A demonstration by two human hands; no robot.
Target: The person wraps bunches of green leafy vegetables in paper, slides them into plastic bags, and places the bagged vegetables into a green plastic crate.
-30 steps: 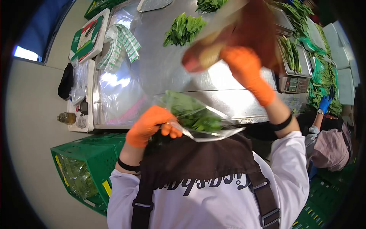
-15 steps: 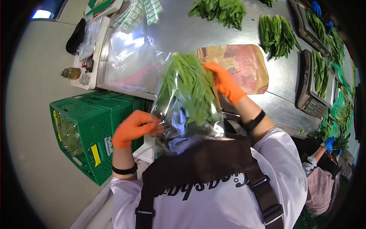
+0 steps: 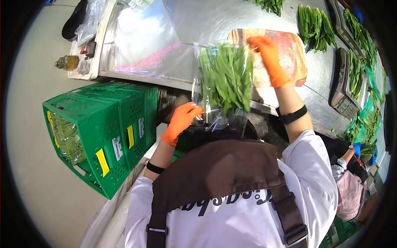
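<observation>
A clear plastic bag (image 3: 205, 113) full of leafy greens (image 3: 225, 76) hangs in front of me, over the table's near edge. My left hand (image 3: 182, 122), in an orange glove, is closed with its fingertips pinching the bag's lower left edge. At the bag's upper right corner, my right hand (image 3: 269, 60), also gloved in orange, has thumb and fingers pinched together on the plastic. Behind that hand lies a worn red and tan board (image 3: 289, 51). To the left of the bag, clear flat bags (image 3: 144, 35) with a pink edge are spread on the table.
Green crates (image 3: 99, 124) stand at the left, one holding bagged greens. A white tray (image 3: 97, 62) carries a small bottle (image 3: 68, 63). Scales (image 3: 343, 84) and bunches of greens (image 3: 316, 29) line the right side. A co-worker's blue-gloved hand (image 3: 357, 148) is at far right.
Both hands and the filled bag have moved up and to the right, away from my apron. The view has shifted, so the table things appear higher.
</observation>
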